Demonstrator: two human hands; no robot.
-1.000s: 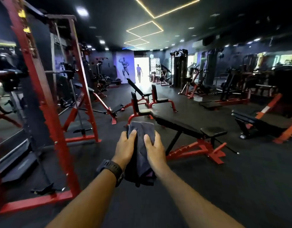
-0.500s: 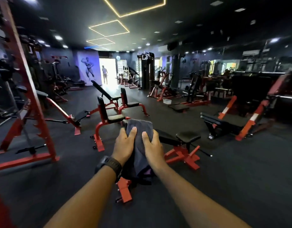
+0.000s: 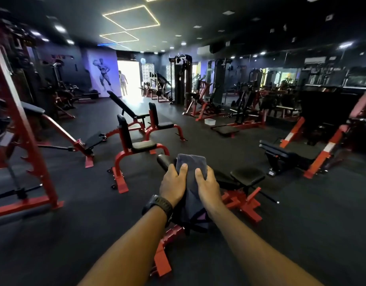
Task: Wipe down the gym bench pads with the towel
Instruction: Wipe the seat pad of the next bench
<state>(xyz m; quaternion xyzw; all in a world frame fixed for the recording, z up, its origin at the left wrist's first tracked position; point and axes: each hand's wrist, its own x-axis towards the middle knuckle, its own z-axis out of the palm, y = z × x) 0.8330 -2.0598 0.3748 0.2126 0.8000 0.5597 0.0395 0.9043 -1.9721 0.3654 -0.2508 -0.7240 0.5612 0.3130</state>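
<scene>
A folded dark grey towel [image 3: 192,165] hangs in front of me, held from both sides. My left hand [image 3: 173,185], with a black watch on the wrist, grips its left edge. My right hand [image 3: 208,187] grips its right edge. Right behind the towel stands a flat bench with black pads [image 3: 247,176] on a red frame [image 3: 246,204]; my hands and the towel hide most of its long pad. A second bench with an upright black back pad [image 3: 124,131] and seat stands further back to the left.
A red squat rack [image 3: 36,162] rises at the left. Another low black bench [image 3: 281,152] sits at the right, near red-and-white struts. More benches and machines fill the back. A person stands far off in the bright doorway [image 3: 123,82]. Dark rubber floor surrounds the near bench.
My view has swung right and moved closer to the flat bench; the red rack has slid toward the left edge. Both hands keep the same hold on the towel.
</scene>
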